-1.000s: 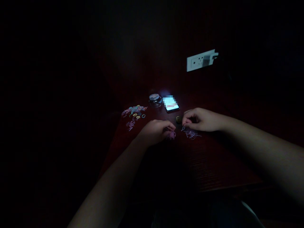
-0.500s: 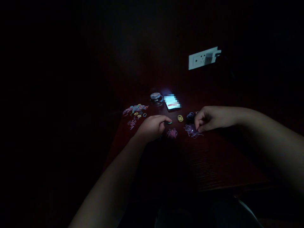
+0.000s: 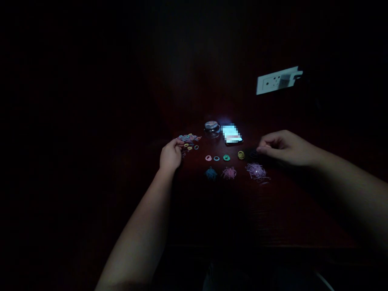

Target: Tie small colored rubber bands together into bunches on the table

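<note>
My left hand (image 3: pixel 171 155) is at the left edge of a mixed pile of coloured rubber bands (image 3: pixel 189 138). Its thumb and fingers are pinched together, and whatever lies between them is too small to make out. My right hand (image 3: pixel 280 147) is over a dark bunch of bands (image 3: pixel 251 153), partly in shadow, with fingertips closed together; I cannot make out what they hold. Below it lies a loose purple heap of bands (image 3: pixel 257 171). Between the hands are yellow bands (image 3: pixel 241 154), green bands (image 3: pixel 226 157), a blue band (image 3: pixel 216 158) and pink bands (image 3: pixel 208 158).
A blue heap (image 3: pixel 211 173) and a pink heap (image 3: pixel 229 173) of bands lie nearer me on the dark red table (image 3: pixel 273 218). Behind stand a lidded jar (image 3: pixel 211 128) and a lit phone (image 3: pixel 232 134). A wall socket (image 3: pixel 275 81) holds a plug. The room is very dark.
My left hand has moved left from the green bands to the mixed pile. My right hand has moved off the purple heap to the dark bunch behind it. The view has shifted left.
</note>
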